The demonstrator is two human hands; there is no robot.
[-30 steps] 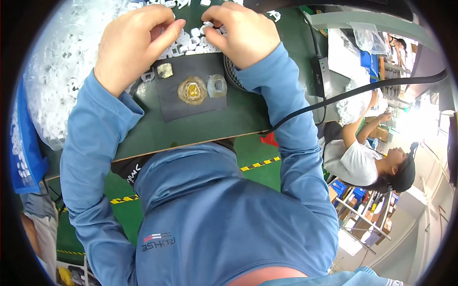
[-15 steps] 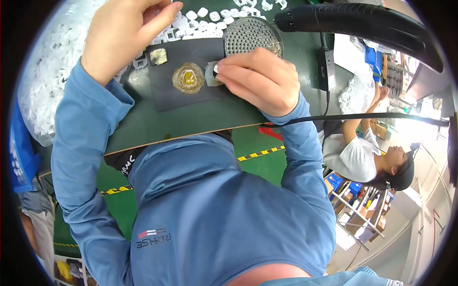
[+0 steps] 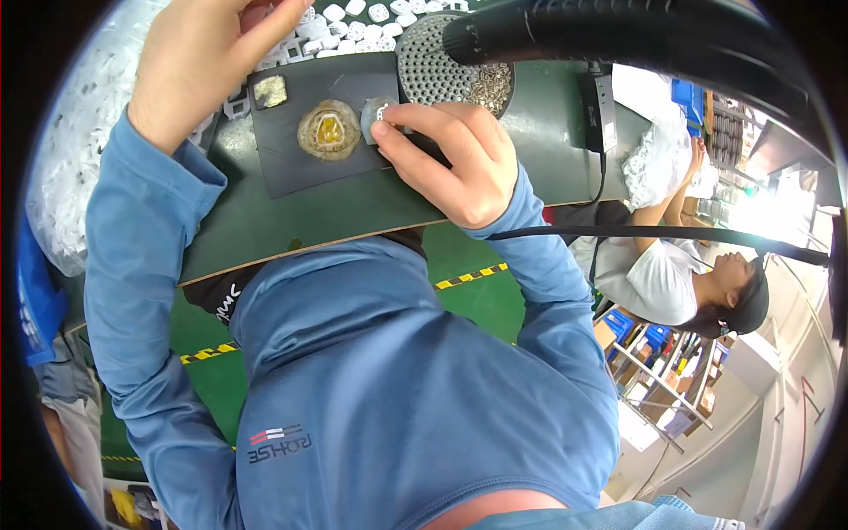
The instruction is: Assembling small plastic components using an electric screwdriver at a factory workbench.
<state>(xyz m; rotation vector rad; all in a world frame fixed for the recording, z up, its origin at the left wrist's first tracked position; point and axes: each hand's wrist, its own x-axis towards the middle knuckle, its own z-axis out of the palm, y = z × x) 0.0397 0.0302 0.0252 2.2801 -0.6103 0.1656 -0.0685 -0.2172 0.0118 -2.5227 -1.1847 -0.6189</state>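
Observation:
My right hand (image 3: 455, 159) is closed in a pinch at the right side of a dark mat (image 3: 287, 172). Its thumb and forefinger meet at a small white plastic part (image 3: 382, 112), just over a pale bluish pad (image 3: 367, 124). Left of that pad, a round, yellowish, translucent mound (image 3: 329, 130) with a pale-rimmed yellow centre sits on the mat. A small mottled, pale block (image 3: 269, 91) lies at the mat's far left corner. My left hand (image 3: 199, 62) is over the far left of the table, its thumb stretched out; the upper edge cuts off its other fingers.
Many white plastic parts (image 3: 353, 33) lie beyond the mat. A round perforated dish (image 3: 433, 66) holds small metal pieces, with a thick black arm (image 3: 618, 35) above. A cable (image 3: 654, 231) crosses near my right forearm. Clear bags (image 3: 88, 150) stand left; a co-worker (image 3: 658, 274) is right.
The view has shifted, so the table things appear farther left and higher. My right hand stays in its pinch beside the pad, and more of the white part now shows at its fingertips.

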